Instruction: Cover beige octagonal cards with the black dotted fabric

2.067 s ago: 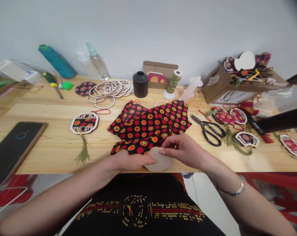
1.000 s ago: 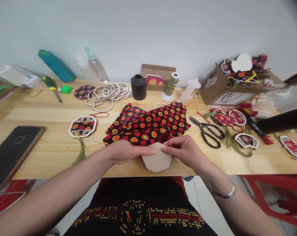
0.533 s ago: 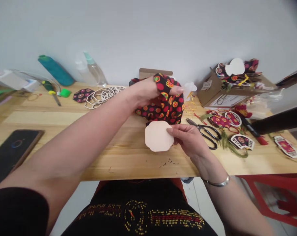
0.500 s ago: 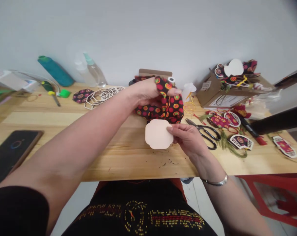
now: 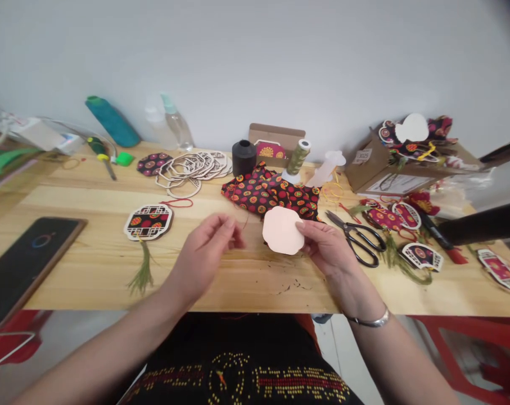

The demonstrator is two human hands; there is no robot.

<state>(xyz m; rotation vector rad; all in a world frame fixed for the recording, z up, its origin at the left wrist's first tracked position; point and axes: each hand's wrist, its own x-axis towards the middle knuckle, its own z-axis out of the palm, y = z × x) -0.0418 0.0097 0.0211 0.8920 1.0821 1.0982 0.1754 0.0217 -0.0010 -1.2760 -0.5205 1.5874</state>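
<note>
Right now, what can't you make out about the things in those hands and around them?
All in the head view:
Pale panel: its underside faces away.
Right hand: some fingertips hidden behind the panel.
Left hand: fingers curled and blurred; whether they pinch anything is unclear.
Phone: cut off by the left edge.
Paper label: print too small.

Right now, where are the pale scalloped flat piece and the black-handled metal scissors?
Pale scalloped flat piece [image 5: 283, 230]: head view, centre of its face.
Black-handled metal scissors [image 5: 346, 226]: head view, at the pivot.
</note>
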